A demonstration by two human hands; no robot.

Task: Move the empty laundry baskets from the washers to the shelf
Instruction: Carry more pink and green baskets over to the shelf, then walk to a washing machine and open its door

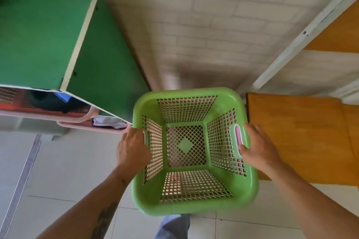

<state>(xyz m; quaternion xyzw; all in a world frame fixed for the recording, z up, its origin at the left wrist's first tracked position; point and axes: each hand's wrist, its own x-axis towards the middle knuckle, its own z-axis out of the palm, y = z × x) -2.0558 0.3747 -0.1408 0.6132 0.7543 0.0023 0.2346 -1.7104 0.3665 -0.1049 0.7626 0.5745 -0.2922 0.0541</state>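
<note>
An empty light-green laundry basket (194, 205) with perforated walls and pink handle inserts hangs in front of me above the tiled floor. My left hand (133, 147) grips its left handle, and my right hand (259, 148) grips its right handle with the thumb through the pink slot. Through the mesh bottom I see the floor. The basket sits between a green cabinet (48, 40) on the left and an orange shelf board (301, 134) on the right.
Pink baskets (91, 120) holding cloth stick out under the green cabinet. A white metal frame post (303, 39) rises beside the orange shelf boards. A white brick wall (194, 25) stands ahead. A floor drain strip (21, 180) runs at the left.
</note>
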